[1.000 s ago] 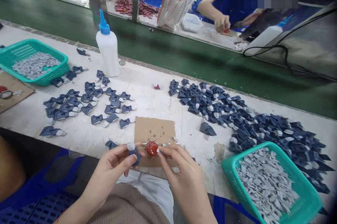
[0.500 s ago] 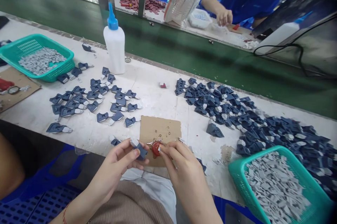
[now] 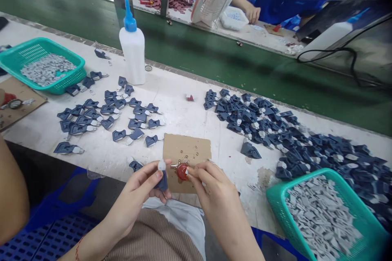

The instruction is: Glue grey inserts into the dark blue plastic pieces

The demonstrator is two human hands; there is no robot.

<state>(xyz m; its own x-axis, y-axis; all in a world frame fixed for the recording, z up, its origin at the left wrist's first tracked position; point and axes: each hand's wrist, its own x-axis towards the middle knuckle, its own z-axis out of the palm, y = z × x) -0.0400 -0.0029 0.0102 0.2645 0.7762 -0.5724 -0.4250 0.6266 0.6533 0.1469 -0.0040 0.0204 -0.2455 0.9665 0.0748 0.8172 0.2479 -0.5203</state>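
Between the thumb and fingers of my left hand (image 3: 143, 183) is a dark blue plastic piece (image 3: 162, 181) with a light grey tip pointing up. My right hand (image 3: 214, 191) pinches a small light grey piece (image 3: 187, 172) at its fingertips, right beside a round red cap (image 3: 181, 171). The cap lies on a square of brown cardboard (image 3: 187, 146) with several tiny metal rings scattered on it. Just left of the cardboard, another dark blue piece (image 3: 135, 165) rests by the table edge.
Several blue pieces (image 3: 114, 110) lie spread to the left; a large heap (image 3: 260, 120) fills the right. Green baskets of grey pieces stand at right (image 3: 277, 195) and far left (image 3: 80, 69). A white bottle (image 3: 133, 54) with a blue nozzle stands upright. Across the green belt (image 3: 196, 54), a person's hand (image 3: 252, 14) works.
My left hand has turned the blue piece so its grey tip points more upright. My right hand stays near the red cap, pinching the grey piece. The person's hand across the belt has shifted left.
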